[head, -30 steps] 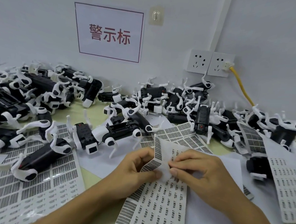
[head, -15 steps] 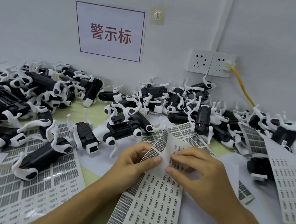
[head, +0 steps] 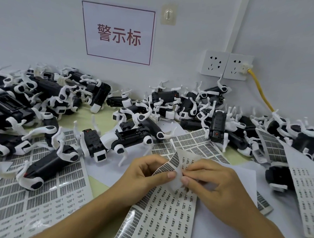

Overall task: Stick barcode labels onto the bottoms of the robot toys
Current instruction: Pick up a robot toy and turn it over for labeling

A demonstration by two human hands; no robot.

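The left hand (head: 148, 172) is pinching the curled top edge of a label sheet (head: 162, 216) between thumb and fingers, bending it up off the table (head: 99, 181). The right hand (head: 217, 180) is meeting it from the other side, thumb and forefinger nipping at the same raised edge, just beside the left thumb; whether a single label is lifting free is too small to tell. The sheet is lying under and in front of both hands, white, printed with rows of small dark barcodes; its folded-up flap is showing denser black bars on the left face and short printed lines on the right.

Left of the left hand a second sheet (head: 35, 199) is lying flat, with a toy (head: 43, 168) resting on it: black body, white legs, lying on its side. Just beyond the left hand another toy (head: 94, 146) is lying belly-up, its black underside showing. Beyond both hands more toys (head: 190, 104) are lying heaped against the wall, legs sticking up. Right of the right hand further sheets (head: 307, 194) are overlapping. On the wall above are hanging a sign (head: 119, 34) with red characters and two sockets (head: 226, 65), a yellow cable (head: 260, 92) plugged into the right one.
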